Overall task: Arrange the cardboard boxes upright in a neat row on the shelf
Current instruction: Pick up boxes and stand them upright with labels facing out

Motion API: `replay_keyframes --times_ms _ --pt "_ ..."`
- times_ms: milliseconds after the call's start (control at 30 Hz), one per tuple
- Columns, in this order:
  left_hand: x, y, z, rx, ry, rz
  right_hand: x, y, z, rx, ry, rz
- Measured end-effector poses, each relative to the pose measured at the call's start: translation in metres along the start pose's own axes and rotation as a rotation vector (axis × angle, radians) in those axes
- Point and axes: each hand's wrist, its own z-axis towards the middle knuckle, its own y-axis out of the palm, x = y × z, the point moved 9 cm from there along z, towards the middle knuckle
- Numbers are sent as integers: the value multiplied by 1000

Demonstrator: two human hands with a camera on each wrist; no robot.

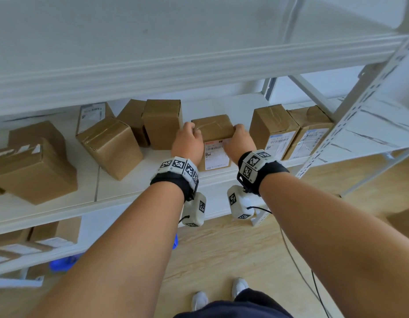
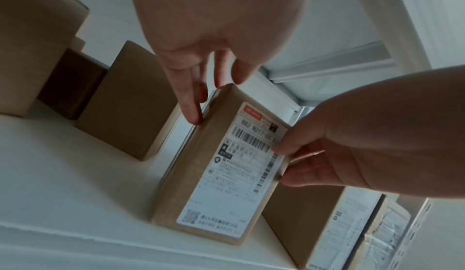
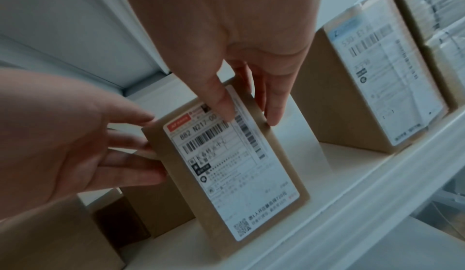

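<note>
You gripped the brown labelled cardboard box (image 1: 216, 143) at frame centre with your left hand (image 1: 187, 143) and right hand (image 1: 239, 143); next, probably slide it right against the upright pair (image 1: 290, 131).

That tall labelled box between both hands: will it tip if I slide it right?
The upright brown cardboard box with the white shipping label stands on a small base, so pushing near the top, where the left hand and right hand hold, may tip it. Taped cardboard probably stays stiff.

Both hands cover the upper corners of the held box (image 1: 213, 129) in the head view. Small print on its label (image 2: 226, 179) is too blurred to read. At the shelf's (image 1: 121, 191) left end, a lying box (image 1: 33, 171) runs off frame.
</note>
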Motion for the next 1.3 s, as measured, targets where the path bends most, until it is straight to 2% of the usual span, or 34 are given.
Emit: replay_keyframes --times_ms 133,367,667,867,1100,1300 --pt "11 14 -3 -35 65 52 -2 -15 1 -2 -59 -78" --pt "19 27 2 -28 -6 21 -3 -63 14 120 -233 -143" --pt "46 57 -2 -42 -23 32 42 -100 35 172 -216 -385" --pt "62 77 -7 -60 -27 16 56 -102 39 113 -247 -304" --pt "71 83 -11 -67 -72 0 60 -102 42 165 -302 -291" --pt "71 80 -10 -92 -99 41 60 -100 47 137 -313 -281"
